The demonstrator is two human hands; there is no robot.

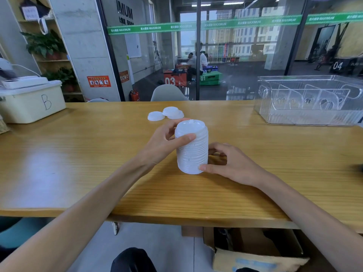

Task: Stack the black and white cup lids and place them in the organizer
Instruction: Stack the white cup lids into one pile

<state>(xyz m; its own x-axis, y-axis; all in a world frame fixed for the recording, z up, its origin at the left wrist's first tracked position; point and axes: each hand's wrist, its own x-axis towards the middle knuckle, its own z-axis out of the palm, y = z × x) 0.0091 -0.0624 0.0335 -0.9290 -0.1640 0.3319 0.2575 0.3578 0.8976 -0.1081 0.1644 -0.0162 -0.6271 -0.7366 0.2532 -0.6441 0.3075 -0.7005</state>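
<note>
Cream storage box (29,104), far left of both hands, on the bench (78,154): lidded, marked "B" on its front; a white device lies on the lid. Contents not visible.

Left hand (165,143): curled around the upper part of the lid stack (192,148). Thumb lies across the near face of the stack just below the top; fingers wrap the left and far side at the top rim.

Lid stack: tall column of nested white cup lids, standing on the bench between the two hands, leaning slightly. Top lid shows a small raised spout.

Loose white lids (166,113): three, flat on the bench beyond the left hand; one apart to the left, the other two overlapping. Untouched by either hand.

Right hand (229,165): curled around the base of the stack from the right. Thumb tip presses the lower near edge; fingers reach behind the bottom of the column, heel of the hand resting on the bench.

Clear organizer (310,118): transparent plastic bin, well beyond and to the right of the right hand, on the bench. Upright clear dividers split the interior into compartments; no lids seen inside.

Cardboard box (255,252): on the floor under the bench, below the right forearm, open-topped; contents cannot be told.
</note>
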